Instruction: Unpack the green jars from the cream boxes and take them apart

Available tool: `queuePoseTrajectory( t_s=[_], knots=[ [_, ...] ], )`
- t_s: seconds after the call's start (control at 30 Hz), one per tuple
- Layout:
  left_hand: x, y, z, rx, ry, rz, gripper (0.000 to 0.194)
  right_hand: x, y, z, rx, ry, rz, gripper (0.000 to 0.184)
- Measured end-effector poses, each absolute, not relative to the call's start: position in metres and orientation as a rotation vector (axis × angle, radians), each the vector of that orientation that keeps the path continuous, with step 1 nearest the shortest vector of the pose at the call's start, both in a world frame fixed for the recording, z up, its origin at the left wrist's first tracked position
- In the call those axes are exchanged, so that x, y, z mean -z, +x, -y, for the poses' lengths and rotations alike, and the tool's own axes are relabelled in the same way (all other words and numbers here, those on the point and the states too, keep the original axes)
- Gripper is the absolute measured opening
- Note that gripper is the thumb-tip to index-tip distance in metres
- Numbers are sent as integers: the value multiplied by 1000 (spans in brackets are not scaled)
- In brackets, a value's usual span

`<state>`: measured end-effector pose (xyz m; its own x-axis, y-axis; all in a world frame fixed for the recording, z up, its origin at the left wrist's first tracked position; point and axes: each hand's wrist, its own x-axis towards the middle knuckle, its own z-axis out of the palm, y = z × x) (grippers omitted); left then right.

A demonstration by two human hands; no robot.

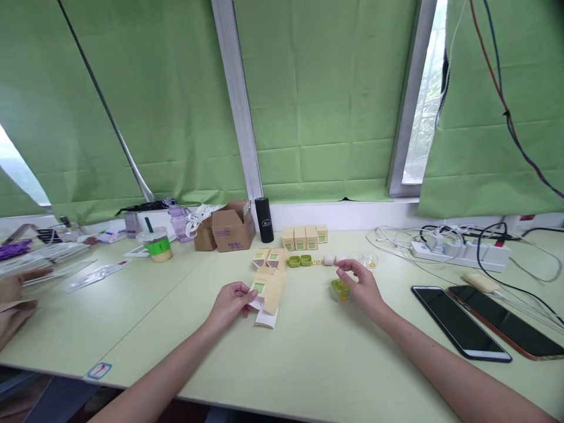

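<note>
My left hand [232, 304] grips a small cream cardboard box [259, 289] with a green square window, its white flaps folded out at the bottom. Flat cream cardboard [274, 294] lies under and beside it, and two more opened boxes [267, 256] are just beyond. My right hand [361, 286] has its fingers apart beside a small green container [340, 288] with a clear cover, which rests on the table; whether the thumb touches it I cannot tell. Behind are two green trays [300, 261], small yellow pieces [316, 262], a pale pink-white piece [328, 260] and clear covers [371, 259].
Several closed cream boxes [305, 238] stand at the back near a black bottle [264, 220] and a brown carton [233, 227]. Two phones [460, 322] and a power strip [458, 255] with cables lie right. A drink cup [157, 245] stands left; another person's hand [33, 275] is far left.
</note>
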<state>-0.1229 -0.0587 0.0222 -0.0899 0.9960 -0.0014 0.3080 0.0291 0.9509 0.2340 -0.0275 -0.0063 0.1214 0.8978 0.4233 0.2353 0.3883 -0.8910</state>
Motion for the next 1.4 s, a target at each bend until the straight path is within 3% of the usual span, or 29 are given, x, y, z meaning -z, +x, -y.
queuePoseTrajectory(
  t_s=[0.53, 0.77, 0.93, 1.03, 1.2, 1.4],
  knots=[
    [-29, -119, 61, -919, 1782, -1776, 44, 19, 226, 30, -703, -1168, 1430, 41],
    [-61, -110, 68, -970, 2161, -1915, 34, 16, 227, 29, -793, -1172, 1333, 41],
    [-67, -59, 79, -1131, 2524, -1524, 16, 12, 240, 24, -899, -1104, 1374, 29],
    [-55, -19, 80, -1098, 2622, -1306, 9, 8, 253, 22, -1050, -1110, 1521, 44],
    [-38, 32, 70, -816, 2594, -1244, 13, 10, 266, 21, -1070, -1097, 1796, 67],
    [-27, 53, 54, -738, 2387, -1295, 30, 16, 256, 20, -960, -1102, 1864, 54]
  ],
)
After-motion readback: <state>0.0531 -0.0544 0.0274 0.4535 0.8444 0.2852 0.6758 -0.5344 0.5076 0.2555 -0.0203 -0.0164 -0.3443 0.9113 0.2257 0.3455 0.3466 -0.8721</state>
